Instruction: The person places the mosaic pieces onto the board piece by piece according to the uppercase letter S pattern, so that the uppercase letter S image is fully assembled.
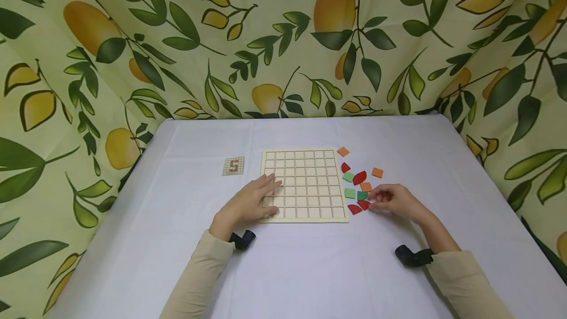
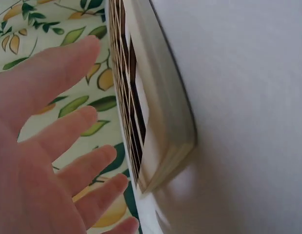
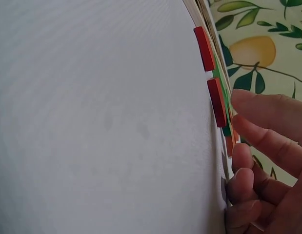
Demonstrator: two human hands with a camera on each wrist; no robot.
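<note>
— Where to find the grid board (image 1: 310, 181)?
— Mid-tabletop (image 1: 310, 270), with coloured pieces (image 1: 360, 177) along the three o'clock edge.
— And with the left hand (image 1: 250, 198)?
— Over the nine o'clock edge, with fingers straight and spread wide.
— With the right hand (image 1: 394, 201)?
— Beside the pieces, past three o'clock, with thumb and forefinger slightly apart, gripping nothing visible.
— Anything else?
— Between nine and ten o'clock, near the board, a patterned card (image 1: 233, 166).

Sleeves and wrist-worn equipment of the person. The left sleeve (image 1: 195, 274) and right sleeve (image 1: 467, 279) are plain beige, long, ending near the wrists. Beside each cuff sits a black, bent device with a rounded end: left device (image 1: 243, 240), right device (image 1: 412, 256). The hands (image 1: 252, 199) are bare.
</note>
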